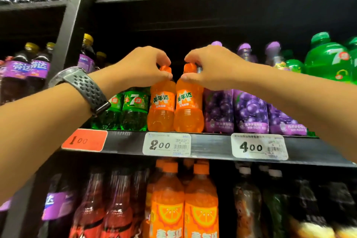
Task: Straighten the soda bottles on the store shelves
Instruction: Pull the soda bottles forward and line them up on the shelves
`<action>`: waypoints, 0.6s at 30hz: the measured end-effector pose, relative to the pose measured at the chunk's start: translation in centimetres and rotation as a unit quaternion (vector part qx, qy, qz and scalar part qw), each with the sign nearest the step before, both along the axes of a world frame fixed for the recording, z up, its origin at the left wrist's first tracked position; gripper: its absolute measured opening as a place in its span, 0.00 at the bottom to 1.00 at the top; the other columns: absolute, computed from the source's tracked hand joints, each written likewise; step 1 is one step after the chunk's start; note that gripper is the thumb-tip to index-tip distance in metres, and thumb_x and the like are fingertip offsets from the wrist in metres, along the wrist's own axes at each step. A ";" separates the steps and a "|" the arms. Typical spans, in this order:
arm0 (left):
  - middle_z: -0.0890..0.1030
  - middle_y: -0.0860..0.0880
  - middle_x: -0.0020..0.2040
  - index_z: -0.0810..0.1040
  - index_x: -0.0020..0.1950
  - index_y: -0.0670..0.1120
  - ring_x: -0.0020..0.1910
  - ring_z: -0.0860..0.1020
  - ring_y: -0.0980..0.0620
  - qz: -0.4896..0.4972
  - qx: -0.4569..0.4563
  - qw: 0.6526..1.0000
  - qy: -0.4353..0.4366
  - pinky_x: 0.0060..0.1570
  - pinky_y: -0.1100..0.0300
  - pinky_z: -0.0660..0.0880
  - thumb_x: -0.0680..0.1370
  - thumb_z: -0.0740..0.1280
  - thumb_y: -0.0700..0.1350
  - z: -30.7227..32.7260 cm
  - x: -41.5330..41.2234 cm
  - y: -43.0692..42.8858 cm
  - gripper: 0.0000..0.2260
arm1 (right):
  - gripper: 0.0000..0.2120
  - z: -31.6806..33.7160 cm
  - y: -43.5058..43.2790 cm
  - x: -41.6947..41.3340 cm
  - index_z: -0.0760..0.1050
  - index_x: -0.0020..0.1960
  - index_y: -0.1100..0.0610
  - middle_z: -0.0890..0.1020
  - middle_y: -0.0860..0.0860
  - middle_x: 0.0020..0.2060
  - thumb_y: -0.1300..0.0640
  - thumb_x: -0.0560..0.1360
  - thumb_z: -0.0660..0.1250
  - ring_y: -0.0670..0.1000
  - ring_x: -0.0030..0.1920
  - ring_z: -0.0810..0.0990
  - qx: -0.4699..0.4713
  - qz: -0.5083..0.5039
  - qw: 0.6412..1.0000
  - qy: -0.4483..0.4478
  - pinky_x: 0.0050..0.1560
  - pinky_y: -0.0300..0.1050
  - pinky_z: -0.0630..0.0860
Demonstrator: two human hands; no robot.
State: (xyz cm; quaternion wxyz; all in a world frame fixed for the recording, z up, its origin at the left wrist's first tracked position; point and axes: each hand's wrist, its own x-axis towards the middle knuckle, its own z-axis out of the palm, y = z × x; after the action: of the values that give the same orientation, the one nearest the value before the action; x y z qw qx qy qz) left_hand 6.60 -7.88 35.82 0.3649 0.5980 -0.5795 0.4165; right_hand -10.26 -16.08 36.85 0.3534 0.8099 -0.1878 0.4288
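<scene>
Above the price tag (166,144) reading 200 on the middle shelf (210,145), two side-by-side orange 美年达 bottles (161,106) are pinched at their caps, one by the left hand (143,67), one by the right hand (212,67).

Both forearms reach forward and up, drawing close together at the middle. The left grip (143,67) shows its back, fingers curled down over the cap of the left orange bottle (161,106), thumb at the neck. The right grip (212,67) mirrors it, fingers and thumb pinching the top of the right orange bottle (189,108). A grey watch band (87,89) circles the left wrist.
</scene>
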 end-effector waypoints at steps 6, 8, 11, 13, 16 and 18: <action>0.77 0.49 0.58 0.78 0.62 0.49 0.56 0.76 0.51 -0.027 -0.090 0.995 -0.034 0.56 0.54 0.73 0.76 0.67 0.51 -5.1 -3.0 1.9 0.15 | 0.21 -4.3 2.4 -2.3 0.74 0.63 0.51 0.78 0.48 0.59 0.42 0.75 0.62 0.51 0.60 0.73 -0.050 0.082 0.994 -0.058 0.61 0.50 0.69; 0.77 0.49 0.57 0.78 0.61 0.49 0.54 0.76 0.52 -0.066 -0.103 0.992 -0.026 0.57 0.53 0.74 0.76 0.68 0.49 -7.8 -4.1 2.7 0.14 | 0.18 -7.2 3.4 -3.6 0.76 0.59 0.51 0.79 0.47 0.55 0.44 0.74 0.62 0.50 0.56 0.74 -0.039 0.123 0.988 -0.084 0.57 0.47 0.69; 0.77 0.50 0.56 0.78 0.59 0.47 0.52 0.76 0.53 -0.100 -0.120 0.988 -0.008 0.54 0.54 0.74 0.76 0.68 0.47 -11.7 -5.5 3.2 0.13 | 0.13 -12.8 4.1 -5.5 0.77 0.54 0.53 0.79 0.47 0.50 0.47 0.74 0.64 0.49 0.51 0.74 -0.016 0.191 0.976 -0.108 0.53 0.43 0.69; 0.78 0.50 0.54 0.78 0.57 0.47 0.50 0.77 0.53 -0.119 -0.136 0.983 0.015 0.52 0.55 0.74 0.75 0.68 0.45 -13.8 -6.6 3.5 0.11 | 0.11 -16.8 4.4 -6.7 0.77 0.52 0.54 0.79 0.47 0.47 0.49 0.74 0.66 0.50 0.49 0.74 0.014 0.216 0.971 -0.100 0.52 0.46 0.70; 0.78 0.50 0.50 0.78 0.55 0.46 0.48 0.77 0.54 -0.137 -0.150 0.978 0.047 0.51 0.57 0.74 0.75 0.68 0.44 -16.8 -8.3 4.1 0.09 | 0.08 -21.8 3.8 -8.0 0.76 0.50 0.53 0.78 0.47 0.44 0.51 0.74 0.67 0.49 0.46 0.75 0.091 0.252 0.959 -0.089 0.50 0.47 0.72; 0.79 0.51 0.48 0.77 0.54 0.47 0.46 0.77 0.56 -0.140 -0.142 0.977 0.080 0.49 0.62 0.74 0.75 0.67 0.43 -19.6 -9.2 4.4 0.08 | 0.09 -24.9 2.9 -8.7 0.77 0.51 0.53 0.78 0.46 0.44 0.50 0.73 0.67 0.48 0.46 0.76 0.144 0.255 0.952 -0.088 0.49 0.48 0.74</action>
State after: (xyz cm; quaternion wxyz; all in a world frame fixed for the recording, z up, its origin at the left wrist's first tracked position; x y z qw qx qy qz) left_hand -2.56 -3.47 16.18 0.5460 0.4840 -0.5615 0.3904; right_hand -18.93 -13.20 11.97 0.0939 0.8322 -0.0654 0.5425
